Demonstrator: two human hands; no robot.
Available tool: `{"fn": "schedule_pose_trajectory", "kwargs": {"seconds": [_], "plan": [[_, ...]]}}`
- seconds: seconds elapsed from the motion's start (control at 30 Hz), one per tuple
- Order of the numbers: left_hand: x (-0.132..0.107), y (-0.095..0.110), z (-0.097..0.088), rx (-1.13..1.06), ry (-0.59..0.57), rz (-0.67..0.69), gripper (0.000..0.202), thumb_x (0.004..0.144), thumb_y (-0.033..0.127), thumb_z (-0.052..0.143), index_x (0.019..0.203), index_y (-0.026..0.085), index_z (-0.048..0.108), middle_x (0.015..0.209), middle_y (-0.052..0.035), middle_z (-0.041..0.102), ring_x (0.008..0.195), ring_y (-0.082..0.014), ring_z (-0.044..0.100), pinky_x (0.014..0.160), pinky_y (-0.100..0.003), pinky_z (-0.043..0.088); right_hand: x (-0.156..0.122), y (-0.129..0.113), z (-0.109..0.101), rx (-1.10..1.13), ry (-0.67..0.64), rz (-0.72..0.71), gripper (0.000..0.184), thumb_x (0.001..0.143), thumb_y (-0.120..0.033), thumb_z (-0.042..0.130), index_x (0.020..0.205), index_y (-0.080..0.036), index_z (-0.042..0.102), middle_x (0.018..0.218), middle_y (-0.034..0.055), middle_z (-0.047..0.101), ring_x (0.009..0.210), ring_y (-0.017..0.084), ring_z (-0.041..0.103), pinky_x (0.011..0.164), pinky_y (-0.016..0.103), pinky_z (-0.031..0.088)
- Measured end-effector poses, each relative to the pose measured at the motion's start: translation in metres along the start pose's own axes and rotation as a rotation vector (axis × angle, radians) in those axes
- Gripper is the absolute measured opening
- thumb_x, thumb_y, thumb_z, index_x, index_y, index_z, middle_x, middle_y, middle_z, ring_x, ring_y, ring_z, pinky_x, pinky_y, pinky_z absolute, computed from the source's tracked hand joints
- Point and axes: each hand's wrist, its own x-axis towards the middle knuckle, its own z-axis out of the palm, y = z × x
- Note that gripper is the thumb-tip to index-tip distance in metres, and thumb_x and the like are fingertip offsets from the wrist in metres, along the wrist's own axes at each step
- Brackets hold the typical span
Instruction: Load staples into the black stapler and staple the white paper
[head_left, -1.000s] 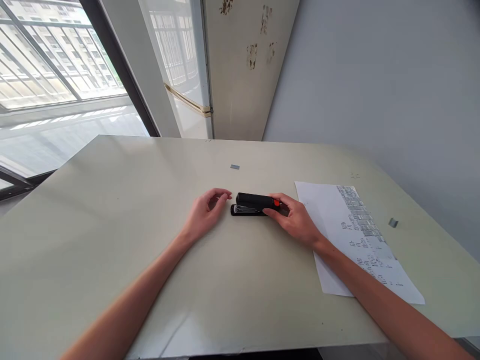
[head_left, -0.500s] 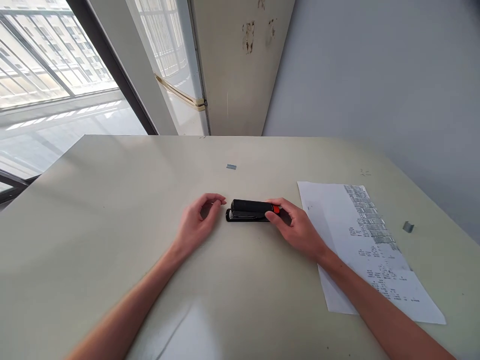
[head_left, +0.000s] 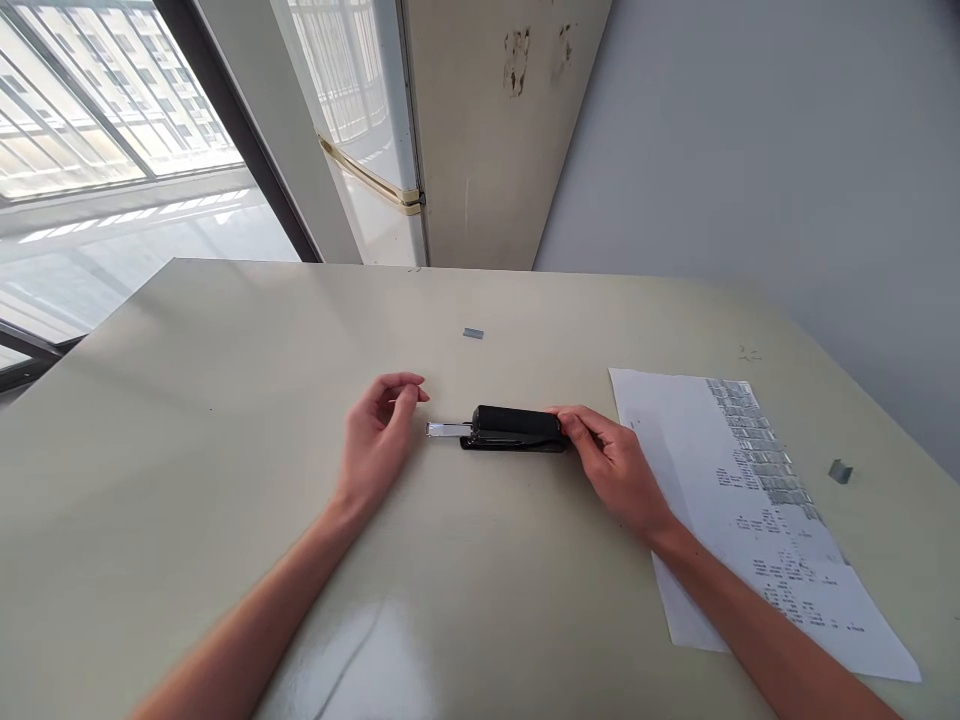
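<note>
A black stapler [head_left: 517,428] lies lengthwise on the table in front of me. Its shiny metal staple tray [head_left: 448,430] sticks out of the left end. My right hand [head_left: 619,470] grips the stapler's right end, thumb and fingers closed around it, covering most of the red part there. Just left of the tray is my left hand [head_left: 376,435], apart from the stapler. Its fingers curl loosely, and I see nothing between them. Beyond the stapler lies a small strip of staples [head_left: 473,333].
A printed sheet of paper [head_left: 697,560] lies under my right forearm, with grey pictures along its right side. To its right sits another small grey metal piece [head_left: 840,471]. Behind the pale table [head_left: 225,480] stand a fridge [head_left: 480,150] and a grey wall [head_left: 750,150].
The metal tray has slid out of the stapler's left end. My left hand has drawn back a little to the left. My right hand's grip has shifted to the stapler's end.
</note>
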Motion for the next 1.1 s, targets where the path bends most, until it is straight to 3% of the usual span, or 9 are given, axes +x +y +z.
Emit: {"fn": "schedule_pose_trajectory", "kwargs": {"seconds": [0.1,0.27,0.37,0.43,0.6,0.7,0.87,1.1], "plan": [[0.002,-0.002,-0.002,-0.032,0.011,-0.002,0.021,0.098,0.04,0.061,0.105,0.023,0.072,0.1,-0.0024,0.073,0.103,-0.0208,0.067,0.096,-0.032,0.05,0.0,-0.001,-0.001,-0.016,-0.032,-0.001,0.045,0.107,-0.059,0.045,0.114,-0.026,0.075,0.104,0.0051,0.076,0.089,0.024,0.066,0.083,0.036,0.052],[0.003,-0.005,-0.002,-0.081,-0.017,0.019,0.022,0.1,0.041,0.062,0.107,0.022,0.071,0.104,-0.0043,0.074,0.108,-0.0219,0.067,0.101,-0.035,0.049,-0.002,0.001,0.0,-0.076,-0.077,-0.075,0.036,0.095,-0.051,0.071,0.125,-0.031,0.071,0.117,0.0033,0.076,0.102,0.024,0.069,0.087,0.036,0.056],[0.003,-0.005,-0.001,-0.238,-0.054,-0.056,0.026,0.099,0.043,0.066,0.11,0.02,0.072,0.117,-0.0074,0.075,0.118,-0.0243,0.067,0.108,-0.037,0.047,-0.007,0.002,0.002,-0.08,-0.021,-0.123,0.027,0.095,-0.045,0.073,0.118,-0.031,0.073,0.111,0.0031,0.077,0.095,0.024,0.071,0.066,0.032,0.057],[0.002,-0.002,0.002,-0.478,-0.101,-0.167,0.026,0.099,0.041,0.067,0.11,0.018,0.073,0.125,-0.0105,0.074,0.127,-0.0267,0.065,0.113,-0.039,0.046,-0.011,-0.001,0.002,-0.089,0.036,-0.194,0.024,0.095,-0.039,0.074,0.118,-0.031,0.073,0.108,0.0033,0.077,0.093,0.024,0.071,0.06,0.031,0.056],[-0.007,0.006,0.009,-1.036,-0.283,-0.601,0.04,0.107,0.04,0.051,0.116,0.006,0.072,0.127,-0.0221,0.073,0.125,-0.0308,0.069,0.11,-0.042,0.052,-0.017,-0.02,0.003,-0.229,0.243,-0.67,0.039,0.095,-0.01,0.072,0.128,-0.031,0.07,0.121,0.0056,0.077,0.11,0.024,0.071,0.094,0.043,0.06],[-0.013,0.007,0.012,-1.152,-0.358,-0.747,0.048,0.111,0.036,0.038,0.123,0.001,0.068,0.126,-0.0242,0.073,0.118,-0.0308,0.072,0.102,-0.04,0.057,-0.021,-0.028,0.007,-0.382,0.3,-0.91,0.048,0.09,0.002,0.07,0.127,-0.029,0.072,0.121,0.0068,0.079,0.112,0.023,0.071,0.092,0.04,0.059],[-0.017,0.005,0.015,-1.244,-0.305,-0.751,0.038,0.11,0.026,0.041,0.122,0.003,0.069,0.127,-0.021,0.074,0.124,-0.0297,0.07,0.102,-0.038,0.057,-0.029,-0.03,0.017,-0.573,0.317,-1.062,0.036,0.095,-0.001,0.068,0.118,-0.028,0.075,0.117,0.0031,0.082,0.109,0.02,0.074,0.083,0.036,0.053],[-0.02,0.009,0.015,-1.229,-0.301,-0.757,0.036,0.111,0.026,0.042,0.108,0.008,0.073,0.12,-0.0168,0.077,0.122,-0.026,0.071,0.107,-0.037,0.054,-0.041,-0.029,0.019,-0.622,0.36,-1.073,0.031,0.096,-0.006,0.072,0.114,-0.031,0.077,0.113,-0.0014,0.084,0.106,0.017,0.075,0.084,0.034,0.049]]}}
